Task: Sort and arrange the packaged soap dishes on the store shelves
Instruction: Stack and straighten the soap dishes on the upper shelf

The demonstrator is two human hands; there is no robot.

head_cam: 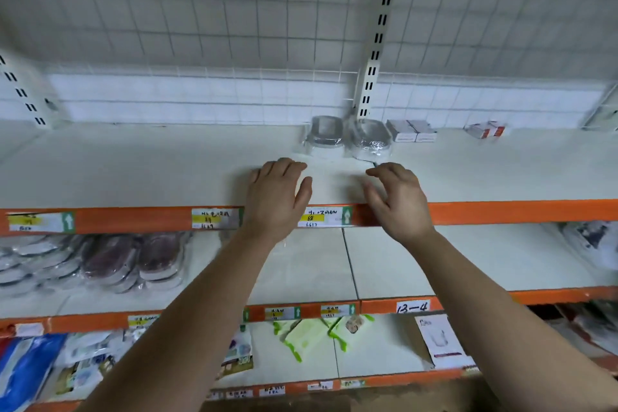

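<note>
Two grey soap dishes in clear wrap, one on the left [326, 135] and one on the right [370, 139], stand side by side at the back of the white top shelf [150, 167], by the slotted upright. My left hand [277, 197] and my right hand [396, 199] hover over the shelf's front edge, a little short of the dishes, fingers loosely spread and holding nothing. On the shelf below at the left lie several wrapped soap dishes, grey ones [30, 264] and dark red ones [133, 261].
Small white boxes [411, 130] and red-and-white boxes [486, 130] sit at the back right of the top shelf. Orange shelf edges [501, 211] carry price labels. Green-trimmed packages [311, 334] and blue packs [26, 368] lie on the lowest shelf.
</note>
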